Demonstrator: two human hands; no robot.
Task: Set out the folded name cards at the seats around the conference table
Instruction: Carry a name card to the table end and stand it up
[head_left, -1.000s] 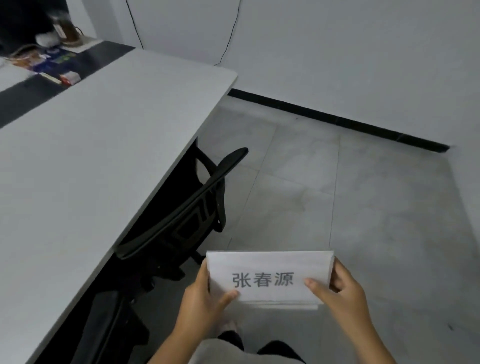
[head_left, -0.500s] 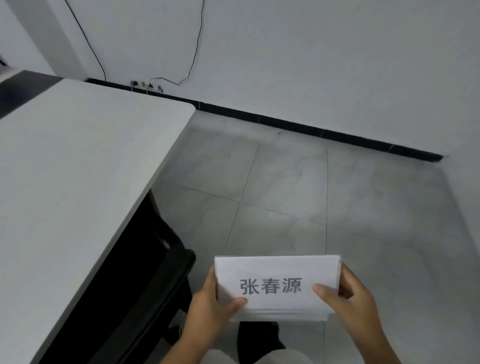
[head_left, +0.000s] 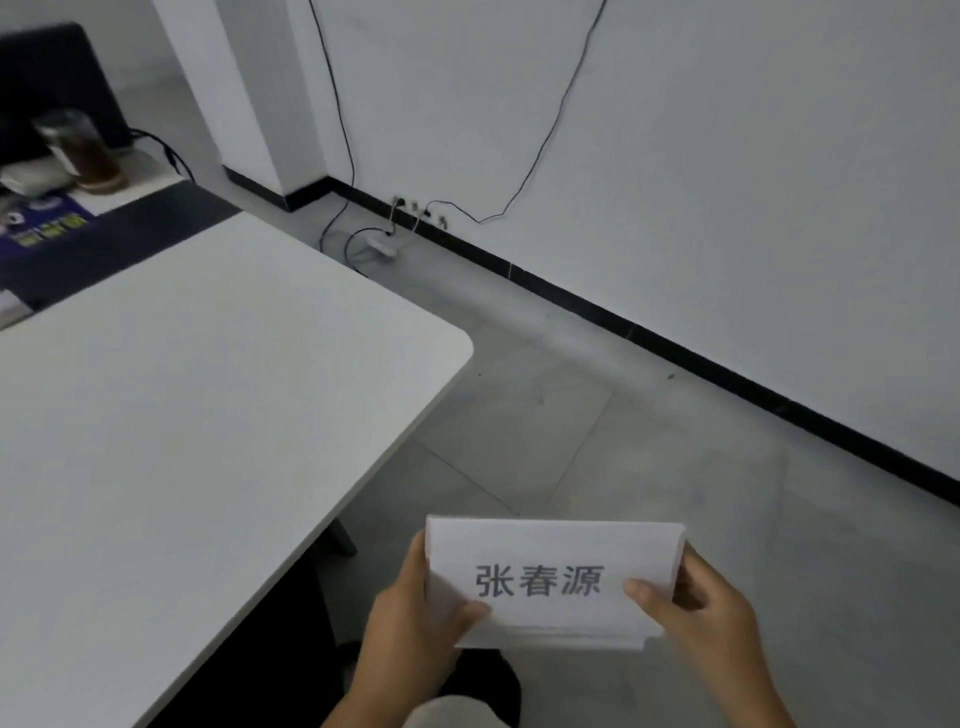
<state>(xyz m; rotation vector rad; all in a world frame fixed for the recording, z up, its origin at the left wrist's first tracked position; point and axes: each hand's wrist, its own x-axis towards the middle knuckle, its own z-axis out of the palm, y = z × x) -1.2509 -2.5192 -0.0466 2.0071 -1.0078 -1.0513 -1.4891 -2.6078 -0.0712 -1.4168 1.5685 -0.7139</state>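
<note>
I hold a stack of white folded name cards (head_left: 550, 582) in front of me, low in the view, over the floor to the right of the table. The top card shows three printed characters. My left hand (head_left: 415, 623) grips the stack's left end, thumb on the face. My right hand (head_left: 701, 613) grips the right end, thumb on the face too. The white conference table (head_left: 182, 441) fills the left, its rounded corner ahead of the cards.
A dark strip (head_left: 119, 239) crosses the table's far end, with a jar of brown liquid (head_left: 83, 150), a blue packet (head_left: 47, 218) and a dark monitor (head_left: 47, 83) beyond. Cables and a wall socket (head_left: 410, 208) run along the black skirting. Grey tiled floor lies to the right.
My view has moved forward along the table, so its rounded corner and far end now show and the black chair has dropped out of sight. Both hands keep the same grip on the cards.
</note>
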